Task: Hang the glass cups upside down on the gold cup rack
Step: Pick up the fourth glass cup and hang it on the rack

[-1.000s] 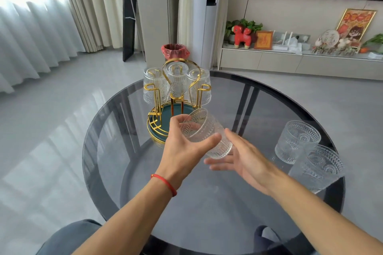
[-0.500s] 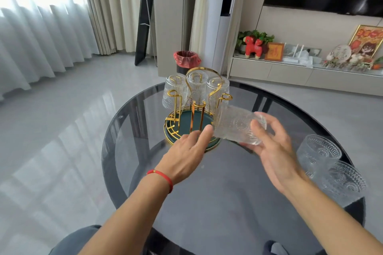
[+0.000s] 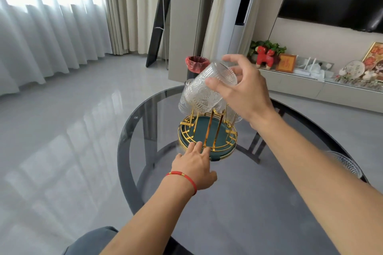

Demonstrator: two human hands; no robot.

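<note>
My right hand grips a patterned glass cup by its base, mouth tilted down and to the left, just above the gold cup rack. The rack stands on a round teal tray on the dark glass table. Other glass cups hang upside down on the rack, mostly hidden behind the held cup and my hand. My left hand lies flat on the table with its fingertips touching the tray's front edge, holding nothing. Another glass cup stands at the table's right edge.
The round table's rim curves close on the left, with grey floor beyond. A red-lined waste bin stands behind the table. A low cabinet with ornaments runs along the right wall. My knee shows at the bottom.
My right hand has lifted the cup from beside the rack to above it and tipped its mouth downward. My left hand has slid onto the tray's front edge. The camera has moved closer.
</note>
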